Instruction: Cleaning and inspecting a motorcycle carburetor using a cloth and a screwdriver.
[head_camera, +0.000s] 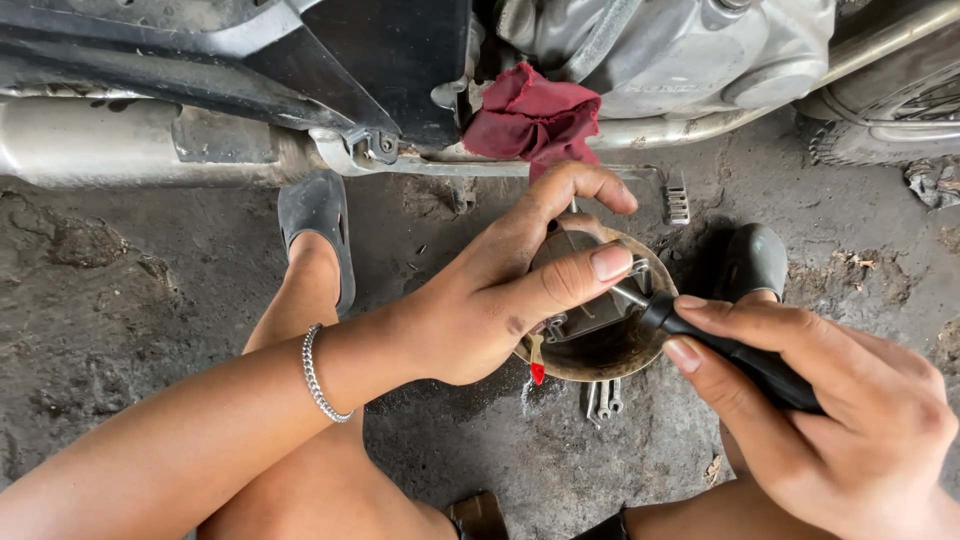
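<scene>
A round metal part (600, 345) is held over the dirt ground (120, 290), just in front of a motorcycle (400, 60) with a red rag (535, 115) tucked in its frame. The left hand (500, 295) is clamped on the part, thumb laid across its top and forefinger curled over the far rim. A screwdriver (735, 355) is gripped in the closed right hand (830, 410). Its long axis runs from lower right up to the left, with the tip set inside the part, just beside the left thumb. The part lies up and left of the right hand's grip. Wrenches (603, 398) lie on the ground under it.
</scene>
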